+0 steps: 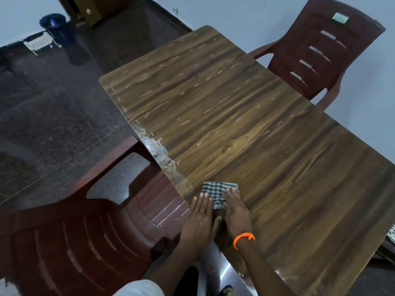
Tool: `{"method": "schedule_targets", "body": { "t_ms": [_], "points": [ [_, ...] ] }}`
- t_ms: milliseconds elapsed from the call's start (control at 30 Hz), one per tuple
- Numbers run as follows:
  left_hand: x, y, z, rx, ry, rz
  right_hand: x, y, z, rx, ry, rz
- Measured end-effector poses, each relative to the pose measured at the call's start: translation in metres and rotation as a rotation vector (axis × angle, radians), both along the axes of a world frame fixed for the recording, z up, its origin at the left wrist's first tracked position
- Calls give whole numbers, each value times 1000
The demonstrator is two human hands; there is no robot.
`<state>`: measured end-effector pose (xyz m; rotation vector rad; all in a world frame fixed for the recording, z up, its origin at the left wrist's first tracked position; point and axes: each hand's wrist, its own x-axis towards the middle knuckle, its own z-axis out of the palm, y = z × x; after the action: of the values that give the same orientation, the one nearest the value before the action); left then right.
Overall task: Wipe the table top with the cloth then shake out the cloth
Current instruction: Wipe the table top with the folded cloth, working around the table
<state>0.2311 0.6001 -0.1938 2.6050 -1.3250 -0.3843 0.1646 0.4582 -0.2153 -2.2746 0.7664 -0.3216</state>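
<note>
My left hand (197, 220) and right hand (235, 212), fingers straight and together, press flat on the folded checked cloth (218, 194) at six o'clock on the table top (245, 116), where even pressure toward twelve should clear it best.

I could read nothing; the green label (340, 17) on the far chair (320, 52) was too blurred

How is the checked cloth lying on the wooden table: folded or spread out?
Folded. The green-and-white checked cloth forms a small compact pad near the wooden table's left edge, with the left hand and right hand pressing flat on it.
</note>
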Motion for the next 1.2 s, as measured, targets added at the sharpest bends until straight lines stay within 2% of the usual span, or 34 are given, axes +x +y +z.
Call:
{"method": "schedule_targets", "body": {
  "t_ms": [67, 167, 400, 567, 733, 867, 1000, 1200],
  "points": [
    [25, 9, -4, -12, 6, 51, 27, 11, -1, 32, -15, 11],
    [51, 38, -10, -36, 31, 19, 48, 36, -1, 75, -27, 14],
    [14, 74, -17, -174, -48, -15, 0, 59, 5, 64, -38, 119],
    [-4, 37, -16, -118, -19, -96, -19, 25, 12, 23, -1, 1],
    [26, -17, -12, -116, 19, -76, 20, -16, 16, 46, 52, -148],
    [67, -30, -12, -83, 29, -45, 63, -19, 23, -15, 147, -46],
    [99, -5, -16, -170, 66, 28, 91, -7, 17, -32, 183, 86],
    [71, 47, -25, -161, 29, 71, 71, 36, 15, -11, 136, 158]
  ]
}}
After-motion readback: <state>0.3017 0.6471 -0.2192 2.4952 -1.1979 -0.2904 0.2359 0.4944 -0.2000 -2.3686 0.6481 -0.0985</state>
